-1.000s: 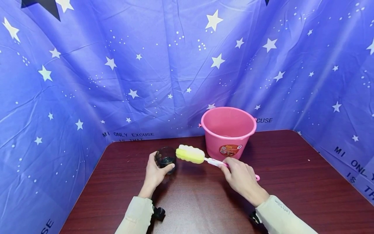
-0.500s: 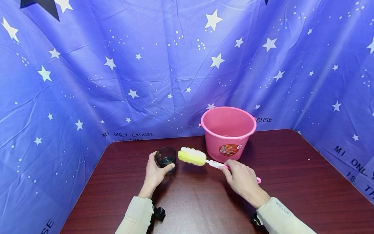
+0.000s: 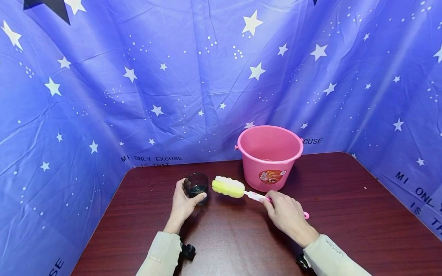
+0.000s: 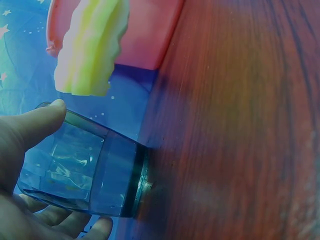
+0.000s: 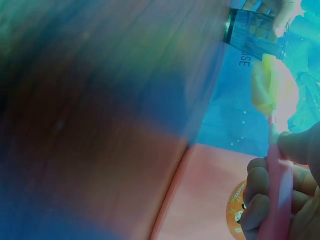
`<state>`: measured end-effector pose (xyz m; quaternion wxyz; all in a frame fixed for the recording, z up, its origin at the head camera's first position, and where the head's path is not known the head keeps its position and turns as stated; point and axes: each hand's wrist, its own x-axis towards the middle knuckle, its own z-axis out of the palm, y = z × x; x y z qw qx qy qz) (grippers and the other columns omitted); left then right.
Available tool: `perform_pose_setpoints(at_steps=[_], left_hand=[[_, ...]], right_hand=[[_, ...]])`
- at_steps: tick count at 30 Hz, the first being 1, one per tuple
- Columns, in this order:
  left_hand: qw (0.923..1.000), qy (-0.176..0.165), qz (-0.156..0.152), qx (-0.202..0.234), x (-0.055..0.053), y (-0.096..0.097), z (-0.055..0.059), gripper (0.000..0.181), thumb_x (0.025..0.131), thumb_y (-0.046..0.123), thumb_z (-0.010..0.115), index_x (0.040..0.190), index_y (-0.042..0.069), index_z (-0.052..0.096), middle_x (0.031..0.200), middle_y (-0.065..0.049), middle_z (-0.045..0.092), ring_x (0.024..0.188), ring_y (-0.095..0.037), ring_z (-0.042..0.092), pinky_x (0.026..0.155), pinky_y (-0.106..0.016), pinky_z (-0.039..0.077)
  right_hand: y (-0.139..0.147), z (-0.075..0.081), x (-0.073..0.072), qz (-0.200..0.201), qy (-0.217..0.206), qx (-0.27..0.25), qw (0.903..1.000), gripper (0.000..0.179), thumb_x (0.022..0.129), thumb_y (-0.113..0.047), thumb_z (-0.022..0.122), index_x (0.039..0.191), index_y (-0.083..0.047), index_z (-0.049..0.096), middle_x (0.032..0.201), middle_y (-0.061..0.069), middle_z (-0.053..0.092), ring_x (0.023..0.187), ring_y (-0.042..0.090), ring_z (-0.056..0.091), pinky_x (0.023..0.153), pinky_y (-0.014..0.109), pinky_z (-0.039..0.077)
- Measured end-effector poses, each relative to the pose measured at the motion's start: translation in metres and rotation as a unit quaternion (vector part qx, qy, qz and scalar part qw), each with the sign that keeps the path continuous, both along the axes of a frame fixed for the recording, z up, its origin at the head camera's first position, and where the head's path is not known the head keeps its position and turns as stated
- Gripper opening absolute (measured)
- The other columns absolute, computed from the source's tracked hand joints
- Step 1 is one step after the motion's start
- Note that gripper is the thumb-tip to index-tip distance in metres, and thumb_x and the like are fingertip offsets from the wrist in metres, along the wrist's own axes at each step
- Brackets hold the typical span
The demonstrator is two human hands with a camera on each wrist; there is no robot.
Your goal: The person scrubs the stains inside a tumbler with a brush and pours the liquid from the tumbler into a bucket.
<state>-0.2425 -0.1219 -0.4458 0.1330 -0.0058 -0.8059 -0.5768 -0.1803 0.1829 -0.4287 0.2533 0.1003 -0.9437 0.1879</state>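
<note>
A dark, see-through drinking glass (image 3: 197,187) stands upright on the table, gripped round its side by my left hand (image 3: 184,203). In the left wrist view the thumb lies along one side of the glass (image 4: 85,165) and the fingers curl under the other. My right hand (image 3: 286,214) holds a bottle brush by its pink and white handle (image 3: 255,196). The brush's yellow and white sponge head (image 3: 228,187) points left toward the glass, held above the table just right of it. In the right wrist view the fingers wrap the pink handle (image 5: 279,195).
A pink bucket (image 3: 267,168) with an orange label stands behind the brush, at the back of the dark red wooden table (image 3: 228,237). Blue star-printed cloth (image 3: 193,96) hangs round the table's back and sides.
The brush and my right hand have shifted slightly right and toward me, so the sponge head is a little farther from the glass. The left hand and glass have stayed put.
</note>
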Motion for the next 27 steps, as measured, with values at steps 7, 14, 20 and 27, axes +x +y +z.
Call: perform_pose_setpoints(at_steps=[7,14,20,27], left_hand=[[1.0,-0.003,0.003,0.001,0.0003,-0.0016,0.0007,0.077,0.069,0.009,0.084,0.13,-0.001,0.04,0.125,-0.022,0.052,0.117,-0.034,0.052,0.097,-0.046,0.044],[0.9999,-0.003,0.006,-0.011,-0.0002,-0.0011,-0.0008,0.076,0.069,0.011,0.085,0.13,0.001,0.041,0.124,-0.02,0.053,0.115,-0.033,0.054,0.095,-0.047,0.045],[1.0,-0.003,-0.002,-0.009,-0.0009,-0.0014,-0.0009,0.077,0.069,0.011,0.085,0.131,0.0,0.04,0.125,-0.021,0.052,0.116,-0.034,0.053,0.096,-0.046,0.044],[0.9999,-0.004,0.003,-0.01,-0.0004,-0.0002,-0.0014,0.076,0.069,0.011,0.085,0.131,0.001,0.04,0.125,-0.02,0.052,0.116,-0.033,0.052,0.096,-0.047,0.044]], right_hand=[[-0.0017,-0.0024,-0.0016,-0.001,0.001,0.003,1.0,0.021,0.084,-0.026,0.072,0.073,-0.021,0.055,0.061,-0.01,0.046,0.05,0.016,0.048,0.042,0.034,0.032],[-0.0023,-0.0031,-0.0009,-0.013,-0.029,0.0,0.9995,0.02,0.085,-0.026,0.071,0.073,-0.021,0.056,0.062,-0.009,0.047,0.051,0.017,0.049,0.043,0.034,0.033],[-0.0021,-0.0038,0.0001,-0.018,-0.045,-0.003,0.9988,0.02,0.085,-0.026,0.071,0.073,-0.022,0.057,0.061,-0.009,0.047,0.051,0.016,0.047,0.043,0.034,0.033],[-0.0022,-0.0056,0.0005,-0.017,-0.053,-0.006,0.9984,0.02,0.086,-0.026,0.071,0.072,-0.022,0.056,0.061,-0.009,0.047,0.051,0.017,0.047,0.044,0.035,0.033]])
